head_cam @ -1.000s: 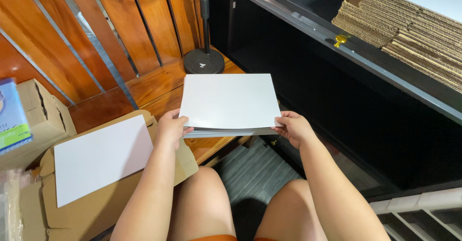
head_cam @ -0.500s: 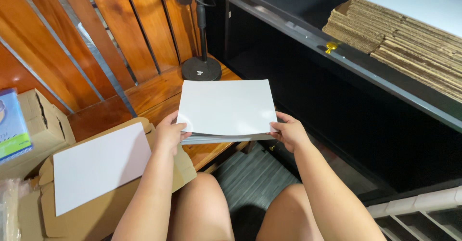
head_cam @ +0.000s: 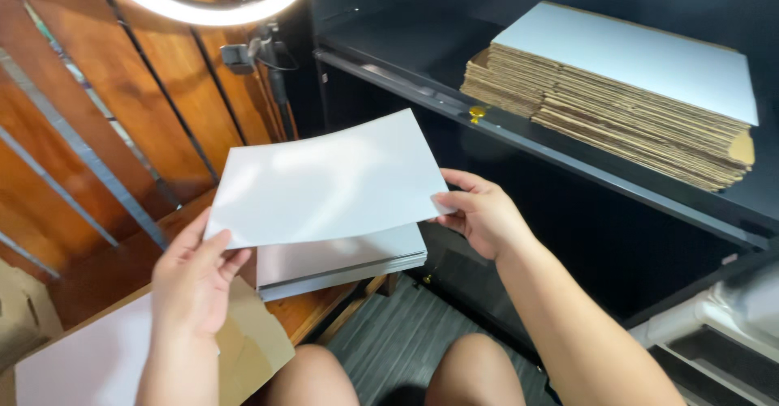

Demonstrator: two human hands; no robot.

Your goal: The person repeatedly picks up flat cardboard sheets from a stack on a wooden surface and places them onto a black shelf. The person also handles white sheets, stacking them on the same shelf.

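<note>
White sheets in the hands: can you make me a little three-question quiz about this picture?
1. True or false: the top white sheet is lifted off the stack of sheets under it.
2. Which hand pinches the sheet's right edge? A) left hand B) right hand
3. What lies on the black shelf?

Key: 1 true. 2 B. 3 A pile of flat cardboard with a white top.
</note>
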